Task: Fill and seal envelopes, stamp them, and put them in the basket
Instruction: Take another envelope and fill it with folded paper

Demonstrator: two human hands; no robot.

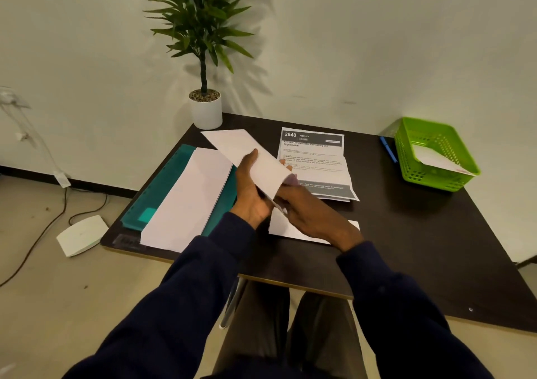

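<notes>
My left hand grips a long white envelope lifted over the middle of the dark table, thumb on its upper face. My right hand is at the envelope's near end, fingers at its opening; what they hold is hidden. A stack of white envelopes lies on a teal folder to the left. Printed sheets lie behind my hands. Another white paper lies under my right wrist. The green basket at the right holds one white envelope.
A potted plant stands at the table's back left corner. A blue pen lies beside the basket. On the floor to the left sit a white device and cables. My knees are under the table's near edge.
</notes>
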